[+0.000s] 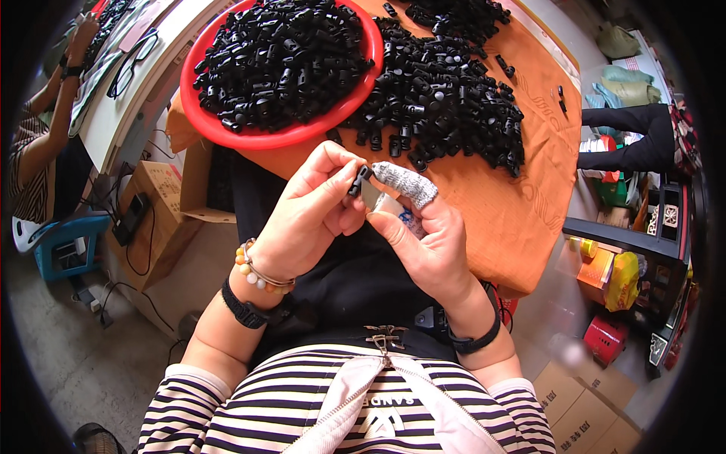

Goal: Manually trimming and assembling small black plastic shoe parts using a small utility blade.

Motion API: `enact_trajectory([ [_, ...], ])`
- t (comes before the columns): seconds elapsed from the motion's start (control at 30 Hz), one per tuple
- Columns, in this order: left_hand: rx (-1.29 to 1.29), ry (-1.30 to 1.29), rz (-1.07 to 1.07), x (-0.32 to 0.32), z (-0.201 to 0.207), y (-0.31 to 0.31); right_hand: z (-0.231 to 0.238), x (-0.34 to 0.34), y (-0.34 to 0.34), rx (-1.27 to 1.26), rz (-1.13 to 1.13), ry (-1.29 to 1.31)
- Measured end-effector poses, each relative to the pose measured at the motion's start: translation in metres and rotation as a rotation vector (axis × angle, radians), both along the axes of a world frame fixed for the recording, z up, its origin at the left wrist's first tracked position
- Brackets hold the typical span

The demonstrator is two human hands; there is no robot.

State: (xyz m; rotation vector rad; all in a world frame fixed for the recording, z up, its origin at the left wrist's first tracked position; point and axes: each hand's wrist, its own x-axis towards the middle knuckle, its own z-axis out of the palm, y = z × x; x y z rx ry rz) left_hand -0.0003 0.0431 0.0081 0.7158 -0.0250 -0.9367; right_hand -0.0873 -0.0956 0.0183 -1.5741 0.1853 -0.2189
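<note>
My left hand pinches a small black plastic cord lock between thumb and fingertips. In my right hand is a small knife with a short flat metal blade and a pale wrapped handle, mostly hidden by the fingers. The blade meets the cord lock or lies right against it; I cannot tell which. A grey knitted sleeve covers my right index finger. Just beyond my hands, a heap of similar black cord locks is spread on the orange-covered table.
A red basin full of black pieces stands at the table's far left. Cardboard boxes and a blue stool are to the left. Another person's arm shows at far left, a person's dark-trousered legs at right.
</note>
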Motion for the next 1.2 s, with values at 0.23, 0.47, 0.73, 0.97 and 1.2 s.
enact_trajectory([
  [0.23, -0.022, 0.049, -0.005, 0.0, 0.003, 0.0, 0.003, -0.001, 0.001, -0.02, 0.004, 0.023],
  [0.47, -0.127, 0.1, -0.093, 0.002, -0.005, 0.004, -0.006, -0.002, -0.004, -0.032, 0.026, 0.007],
  [0.73, -0.121, 0.086, -0.073, 0.001, 0.0, 0.001, 0.005, -0.002, 0.0, 0.029, 0.002, 0.034],
  [0.97, -0.01, -0.049, 0.001, -0.001, 0.004, -0.001, 0.001, -0.001, 0.0, -0.018, -0.007, 0.016],
  [1.2, 0.001, -0.067, 0.017, -0.002, 0.0, -0.001, -0.001, -0.002, -0.001, -0.032, -0.005, 0.0],
])
